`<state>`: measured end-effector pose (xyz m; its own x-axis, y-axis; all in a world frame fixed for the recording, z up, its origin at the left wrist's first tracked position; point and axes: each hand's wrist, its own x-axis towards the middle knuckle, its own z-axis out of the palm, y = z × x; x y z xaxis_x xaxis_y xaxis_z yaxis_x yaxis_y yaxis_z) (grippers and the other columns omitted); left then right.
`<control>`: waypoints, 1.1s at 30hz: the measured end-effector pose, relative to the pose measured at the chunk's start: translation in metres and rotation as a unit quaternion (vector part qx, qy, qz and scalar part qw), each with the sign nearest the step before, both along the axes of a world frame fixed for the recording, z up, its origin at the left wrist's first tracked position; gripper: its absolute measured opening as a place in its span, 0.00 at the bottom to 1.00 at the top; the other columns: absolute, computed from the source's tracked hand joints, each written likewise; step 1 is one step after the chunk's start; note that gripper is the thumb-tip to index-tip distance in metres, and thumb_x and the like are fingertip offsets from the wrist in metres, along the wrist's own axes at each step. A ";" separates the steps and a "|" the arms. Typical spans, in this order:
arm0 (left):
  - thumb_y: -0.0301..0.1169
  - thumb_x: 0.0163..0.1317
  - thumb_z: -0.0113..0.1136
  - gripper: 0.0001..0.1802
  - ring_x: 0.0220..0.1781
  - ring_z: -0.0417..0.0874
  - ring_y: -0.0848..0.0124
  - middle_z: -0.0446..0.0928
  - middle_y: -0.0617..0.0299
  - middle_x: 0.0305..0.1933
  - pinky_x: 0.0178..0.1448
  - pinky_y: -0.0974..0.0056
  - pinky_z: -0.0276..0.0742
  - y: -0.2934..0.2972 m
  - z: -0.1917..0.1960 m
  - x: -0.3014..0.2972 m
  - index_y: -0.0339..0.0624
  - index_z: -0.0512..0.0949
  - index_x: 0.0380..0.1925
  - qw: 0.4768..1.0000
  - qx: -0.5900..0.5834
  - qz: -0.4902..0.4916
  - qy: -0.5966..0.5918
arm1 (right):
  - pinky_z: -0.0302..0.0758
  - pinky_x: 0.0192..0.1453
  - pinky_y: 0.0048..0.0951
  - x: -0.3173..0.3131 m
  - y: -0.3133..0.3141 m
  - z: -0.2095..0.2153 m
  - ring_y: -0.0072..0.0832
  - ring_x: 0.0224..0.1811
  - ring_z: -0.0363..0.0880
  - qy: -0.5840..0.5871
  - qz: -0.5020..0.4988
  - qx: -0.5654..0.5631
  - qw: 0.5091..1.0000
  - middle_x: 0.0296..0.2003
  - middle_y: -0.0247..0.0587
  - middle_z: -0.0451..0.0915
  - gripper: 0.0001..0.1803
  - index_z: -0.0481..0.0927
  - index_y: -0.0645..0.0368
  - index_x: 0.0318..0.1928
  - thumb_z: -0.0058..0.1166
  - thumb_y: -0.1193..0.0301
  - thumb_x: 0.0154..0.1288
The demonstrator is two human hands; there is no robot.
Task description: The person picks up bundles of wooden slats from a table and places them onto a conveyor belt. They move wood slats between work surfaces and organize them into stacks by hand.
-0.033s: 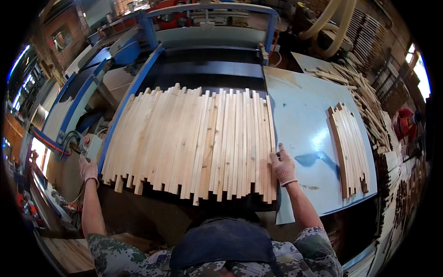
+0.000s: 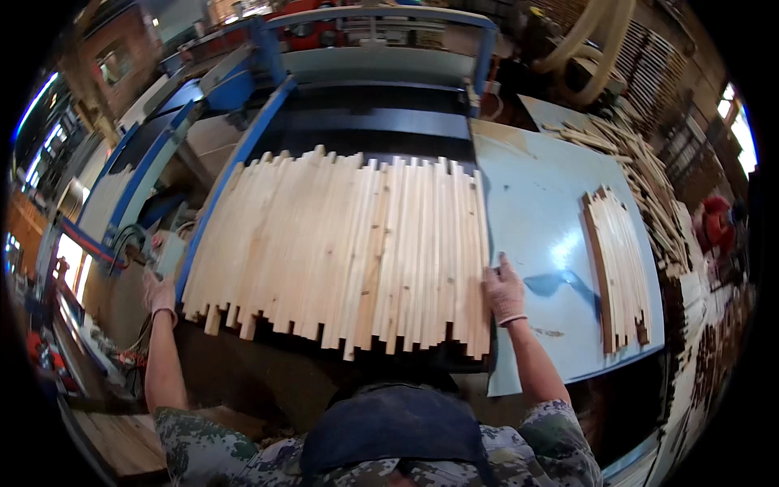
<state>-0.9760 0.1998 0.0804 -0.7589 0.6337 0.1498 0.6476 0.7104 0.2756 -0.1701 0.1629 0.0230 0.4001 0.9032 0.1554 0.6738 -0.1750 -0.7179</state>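
Observation:
Many pale wood strips lie side by side as a panel with uneven ends on the black belt of a blue-framed machine. At the panel's right edge, my right hand in a pale knitted glove rests against the outermost strip, one finger stretched forward, gripping nothing. My left hand, also gloved, is beside the machine's left rail, at the lower part of a small control box. Its fingers look extended and hold nothing visible; whether they press on the box cannot be made out.
A pale blue sheet-topped table adjoins the belt on the right and carries a smaller stack of strips. Loose wood pieces are heaped beyond it. The blue frame spans the belt's far end. Another belt machine stands at left.
The whole view has shifted slightly, so everything appears a little farther right. Both hands keep about the same places against the panel and the control box.

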 end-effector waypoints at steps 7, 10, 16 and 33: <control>0.53 0.61 0.59 0.51 0.87 0.54 0.53 0.56 0.47 0.85 0.86 0.53 0.52 -0.003 0.015 0.011 0.42 0.56 0.81 0.998 0.068 -0.003 -0.015 | 0.76 0.44 0.27 0.070 0.033 -0.067 0.25 0.35 0.74 0.075 -0.018 0.041 0.996 0.37 0.39 0.81 0.29 0.73 0.64 0.73 0.56 0.69 0.75; 0.51 0.62 0.60 0.50 0.86 0.56 0.53 0.56 0.52 0.85 0.85 0.50 0.52 0.008 0.041 0.032 0.48 0.56 0.82 0.998 0.065 -0.005 -0.023 | 0.79 0.53 0.33 0.100 0.044 -0.093 0.30 0.40 0.80 -0.039 -0.050 0.077 0.995 0.47 0.45 0.86 0.32 0.72 0.66 0.73 0.60 0.68 0.73; 0.48 0.61 0.61 0.43 0.80 0.65 0.58 0.66 0.55 0.79 0.82 0.50 0.58 0.020 0.031 0.011 0.50 0.66 0.77 0.991 -0.020 -0.026 0.128 | 0.78 0.46 0.39 0.069 0.053 -0.067 0.35 0.32 0.78 -0.085 -0.072 0.022 0.994 0.27 0.40 0.80 0.35 0.74 0.64 0.72 0.64 0.65 0.67; 0.37 0.72 0.54 0.37 0.83 0.60 0.53 0.61 0.46 0.82 0.84 0.54 0.54 -0.040 -0.030 0.049 0.33 0.62 0.78 0.920 0.319 -0.091 -0.207 | 0.79 0.50 0.44 0.032 0.066 -0.016 0.41 0.43 0.84 -0.095 -0.096 -0.003 0.991 0.37 0.41 0.83 0.43 0.70 0.58 0.75 0.65 0.52 0.65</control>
<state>-0.9272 0.1598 0.0506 -0.7244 0.6392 0.2581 0.4858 0.2077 0.8490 -0.1383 0.2287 0.0073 0.5289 0.8144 0.2388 0.7501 -0.3169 -0.5804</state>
